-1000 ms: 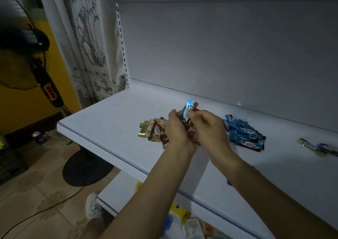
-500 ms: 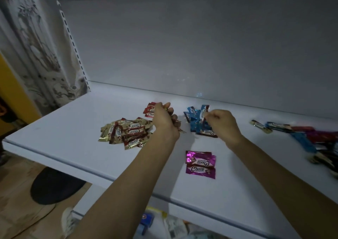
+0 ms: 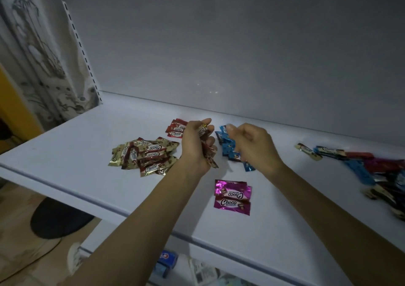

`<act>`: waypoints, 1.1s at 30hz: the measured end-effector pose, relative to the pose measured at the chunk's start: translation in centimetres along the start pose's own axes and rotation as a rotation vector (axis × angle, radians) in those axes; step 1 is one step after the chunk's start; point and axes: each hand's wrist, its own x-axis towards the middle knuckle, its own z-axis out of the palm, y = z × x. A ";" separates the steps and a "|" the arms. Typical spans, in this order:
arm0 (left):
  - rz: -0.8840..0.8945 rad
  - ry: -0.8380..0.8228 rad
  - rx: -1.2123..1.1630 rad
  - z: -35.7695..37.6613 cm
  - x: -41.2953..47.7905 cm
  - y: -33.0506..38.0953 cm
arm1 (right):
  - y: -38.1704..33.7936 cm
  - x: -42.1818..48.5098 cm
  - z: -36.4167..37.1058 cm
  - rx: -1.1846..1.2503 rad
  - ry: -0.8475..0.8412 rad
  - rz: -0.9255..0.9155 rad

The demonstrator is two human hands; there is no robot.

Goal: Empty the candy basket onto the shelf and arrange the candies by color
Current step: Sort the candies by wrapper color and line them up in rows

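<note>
On the white shelf (image 3: 65, 145) lie sorted Choco candies: a gold pile (image 3: 144, 154) at the left, a few red ones (image 3: 176, 129) behind it, a blue pile (image 3: 228, 147) in the middle and two pink ones (image 3: 232, 196) near the front. My left hand (image 3: 192, 147) grips a small bunch of brown and gold candies (image 3: 208, 156) between the gold and blue piles. My right hand (image 3: 254, 147) hovers over the blue pile with its fingers loosely curled and nothing visible in it. No basket is in view.
An unsorted heap of mixed candies (image 3: 372, 169) lies at the right end of the shelf. The shelf's back wall (image 3: 241, 55) rises close behind the piles. A lower shelf with packages (image 3: 166, 261) shows below, and a dark fan base (image 3: 57, 220) stands on the floor.
The blue candy that my right hand held a second ago now lies on the blue pile. My view has swung right, and the pink candies and mixed heap have come into sight.
</note>
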 end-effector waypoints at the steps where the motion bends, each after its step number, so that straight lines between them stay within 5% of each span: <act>1: -0.007 -0.001 -0.017 -0.1 -0.3 0.1 | -1.3 -0.8 0.6 0.085 -0.099 -0.032; 8: 0.042 0.060 -0.182 -4.0 -2.6 4.0 | -4.5 -2.2 5.8 -0.003 -0.319 -0.300; 11: 0.158 0.171 -0.028 -8.0 -2.8 5.8 | -6.0 -2.5 9.1 -0.101 -0.345 -0.399; 17: 0.279 0.457 0.091 -16.1 -4.1 9.3 | -7.6 -1.4 13.9 -0.340 -0.214 -0.517; 23: 0.232 0.316 -0.053 -18.7 -5.2 10.4 | -5.3 -0.9 19.2 -0.708 -0.130 -0.851; 28: 0.263 0.179 -0.326 -19.3 -4.7 10.7 | -6.3 -2.4 18.9 -0.423 -0.193 -0.707; 31: 0.277 0.163 -0.403 -18.2 -4.3 10.6 | -8.9 -4.6 18.1 0.054 -0.451 -0.323; 33: 0.289 0.159 -0.399 -17.2 -4.1 10.4 | -9.9 -5.6 18.0 0.169 -0.532 -0.124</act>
